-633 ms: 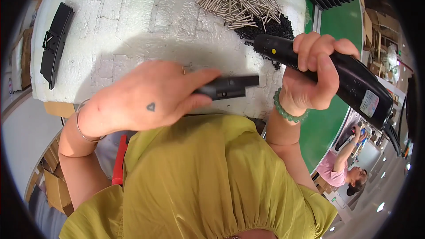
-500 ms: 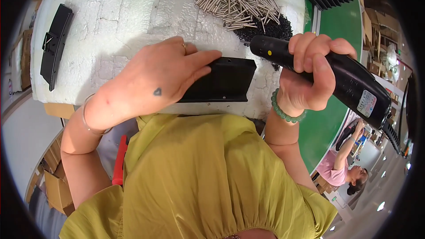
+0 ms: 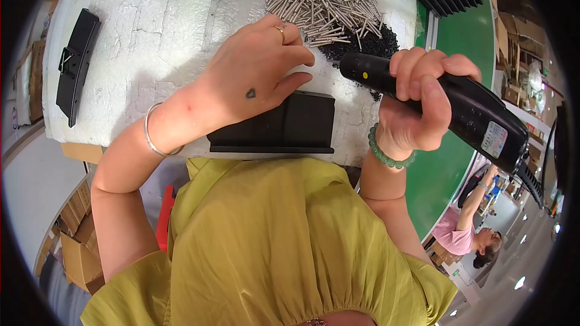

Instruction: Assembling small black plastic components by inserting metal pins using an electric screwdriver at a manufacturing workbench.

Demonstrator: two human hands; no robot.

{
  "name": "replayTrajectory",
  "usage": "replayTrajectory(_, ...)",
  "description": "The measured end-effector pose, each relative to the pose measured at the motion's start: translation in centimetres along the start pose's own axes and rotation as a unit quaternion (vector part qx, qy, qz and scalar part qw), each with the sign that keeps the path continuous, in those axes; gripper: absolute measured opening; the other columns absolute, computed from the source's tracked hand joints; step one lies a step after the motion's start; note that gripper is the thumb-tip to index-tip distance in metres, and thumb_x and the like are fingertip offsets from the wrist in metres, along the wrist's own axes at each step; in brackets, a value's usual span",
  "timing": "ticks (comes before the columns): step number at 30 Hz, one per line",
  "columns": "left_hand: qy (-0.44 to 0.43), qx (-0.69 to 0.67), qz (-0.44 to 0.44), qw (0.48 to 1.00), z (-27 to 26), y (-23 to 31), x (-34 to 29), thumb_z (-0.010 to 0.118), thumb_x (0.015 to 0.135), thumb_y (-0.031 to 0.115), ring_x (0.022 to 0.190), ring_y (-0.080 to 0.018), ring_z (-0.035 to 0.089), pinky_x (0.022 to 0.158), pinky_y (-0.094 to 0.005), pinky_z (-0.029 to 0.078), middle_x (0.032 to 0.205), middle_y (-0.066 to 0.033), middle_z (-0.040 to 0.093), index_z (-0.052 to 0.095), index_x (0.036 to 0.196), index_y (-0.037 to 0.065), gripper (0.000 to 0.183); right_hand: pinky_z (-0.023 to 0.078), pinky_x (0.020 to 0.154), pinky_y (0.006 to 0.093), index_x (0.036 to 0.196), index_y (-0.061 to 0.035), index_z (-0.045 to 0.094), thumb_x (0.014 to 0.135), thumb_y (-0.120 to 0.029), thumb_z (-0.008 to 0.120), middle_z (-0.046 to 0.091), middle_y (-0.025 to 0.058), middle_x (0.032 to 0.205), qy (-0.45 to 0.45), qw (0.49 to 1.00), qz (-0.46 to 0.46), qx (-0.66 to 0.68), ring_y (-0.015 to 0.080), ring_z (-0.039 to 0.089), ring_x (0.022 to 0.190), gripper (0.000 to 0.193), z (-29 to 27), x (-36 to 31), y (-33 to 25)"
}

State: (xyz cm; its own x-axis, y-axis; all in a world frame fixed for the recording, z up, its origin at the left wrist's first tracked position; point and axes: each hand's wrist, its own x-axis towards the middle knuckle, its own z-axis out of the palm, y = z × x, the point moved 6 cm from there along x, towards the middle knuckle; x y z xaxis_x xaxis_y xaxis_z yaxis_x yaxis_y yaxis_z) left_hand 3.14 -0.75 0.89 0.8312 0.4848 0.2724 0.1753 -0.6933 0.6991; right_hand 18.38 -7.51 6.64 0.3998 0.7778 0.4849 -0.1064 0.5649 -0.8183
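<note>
Left hand (image 3: pixel 257 71): I see it palm down above the far edge of the black channel-shaped panel (image 3: pixel 284 128), thumb and forefinger curved with a gap between their tips, other fingers curled; I cannot tell whether it touches the panel
Right hand (image 3: pixel 426 96): fingers and thumb wrapped firmly around the black electric screwdriver (image 3: pixel 477 111)
Screwdriver direction: its nose points up and left in my view, near the heap of small black screws (image 3: pixel 365 45); the long axis slants down right to the cable (image 3: pixel 530 184)
Panel position: on the white padded work surface (image 3: pixel 163 30), just in front of the torso
Panel direction: long axis runs left to right, a raised lip along the near side; my left hand and wrist hide part of its far left
Edges: the lip lies close to the padding's near edge, and the green tabletop (image 3: pixel 441 169) begins beyond the right wrist
Room to the left: a wide stretch of padding separates my left hand from the black bracket (image 3: pixel 78 66)
Room to the right: a narrow strip of padding between panel end and right wrist
Far side: silver metal pins (image 3: pixel 317 3) piled against the screws
</note>
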Motion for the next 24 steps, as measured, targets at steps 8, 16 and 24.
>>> replayTrajectory(8,0.050,-0.028,0.056,0.997,1.2,-0.4,2.3,0.074,0.071,0.010,0.082,-0.0242,0.052,0.070,-0.0339,0.046,0.084,-0.0034,0.057,0.066,0.092,0.008,0.022,0.037,0.054,0.0298,0.112,-0.0071,0.046,0.078,-0.008,0.050,0.043,0.0016,0.061,-0.012,0.999,-0.020,0.037,0.0123,0.040,0.048,0.035,-1.3,0.3,-2.4)
replayTrajectory(16,0.090,0.000,0.148,0.985,2.0,0.2,3.9,0.077,0.068,0.014,0.084,-0.0227,0.055,0.071,-0.0336,0.048,0.082,-0.0016,0.060,0.068,0.079,0.008,0.016,0.034,0.062,0.0250,0.107,-0.0106,0.058,0.077,-0.011,0.051,0.042,-0.0056,0.062,-0.035,0.999,-0.021,0.028,0.0066,0.041,0.054,0.031,-1.2,0.8,-4.2)
replayTrajectory(24,0.124,-0.012,0.156,0.980,1.0,0.9,3.5,0.080,0.063,0.015,0.079,-0.0215,0.056,0.065,-0.0307,0.049,0.078,0.0011,0.061,0.061,0.073,0.008,0.023,0.035,0.063,0.0247,0.105,-0.0127,0.056,0.076,-0.010,0.053,0.045,-0.0068,0.063,-0.061,0.998,-0.009,0.030,0.0054,0.042,0.055,0.029,-0.6,0.6,-5.3)
